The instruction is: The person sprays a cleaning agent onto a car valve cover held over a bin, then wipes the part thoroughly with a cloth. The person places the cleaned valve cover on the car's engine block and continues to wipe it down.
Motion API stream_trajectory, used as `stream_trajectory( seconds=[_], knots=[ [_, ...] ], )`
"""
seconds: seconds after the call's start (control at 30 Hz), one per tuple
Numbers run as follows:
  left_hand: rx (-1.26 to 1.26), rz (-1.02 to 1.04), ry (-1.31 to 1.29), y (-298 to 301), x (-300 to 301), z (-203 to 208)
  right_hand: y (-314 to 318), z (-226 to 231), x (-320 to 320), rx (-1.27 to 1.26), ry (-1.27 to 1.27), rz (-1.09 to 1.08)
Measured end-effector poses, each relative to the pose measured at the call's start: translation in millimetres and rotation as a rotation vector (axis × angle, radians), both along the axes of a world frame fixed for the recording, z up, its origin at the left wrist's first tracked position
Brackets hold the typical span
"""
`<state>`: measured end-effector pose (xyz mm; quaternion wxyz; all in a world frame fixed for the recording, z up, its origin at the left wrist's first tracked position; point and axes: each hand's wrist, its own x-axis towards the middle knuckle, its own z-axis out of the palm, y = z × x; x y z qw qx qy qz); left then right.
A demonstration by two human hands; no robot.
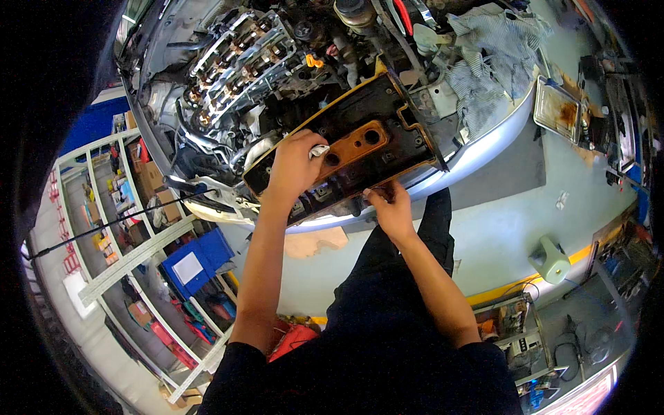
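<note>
A valve cover (391,164) with its dark, oily inner side facing up lies tilted across the front of a car's engine bay. A brown, stained plate with round holes sits in its middle. My left hand (296,164) is closed on a crumpled white wipe (319,150), which is pressed against the inside of the cover near that plate. Along the near edge of the cover, my right hand (394,211) grips the rim between thumb and fingers. Part of the cover's left end is hidden behind my left hand and forearm.
Beyond the cover is the exposed cylinder head (242,66). A striped cloth (494,59) drapes over the right fender, near red-handled pliers (403,17). A metal tray (557,111) stands at the right, a pale green stool (551,261) lower right. Shelving (135,259) holds parts at the left.
</note>
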<state>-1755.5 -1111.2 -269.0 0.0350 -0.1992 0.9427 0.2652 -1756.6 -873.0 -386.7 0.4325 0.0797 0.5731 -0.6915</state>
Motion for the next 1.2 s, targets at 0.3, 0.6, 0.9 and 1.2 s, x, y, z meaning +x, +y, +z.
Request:
stream_trajectory(
  seconds=[0.3, 0.6, 0.9, 1.2],
  knots=[
    [0.031, -0.071, -0.007, 15, -38, -3, -1, -4, -3, 0.027, 0.077, 0.043],
    [-0.015, 0.069, 0.041, 29, -34, -15, -1, -5, -3, -0.002, 0.057, 0.050],
    [0.023, 0.172, 0.053, 40, -40, -11, 0, -8, 0, -0.014, -0.027, 0.017],
    [0.047, 0.027, 0.067, 36, -72, -15, -1, 2, -7, -0.056, -0.024, 0.005]
  ],
)
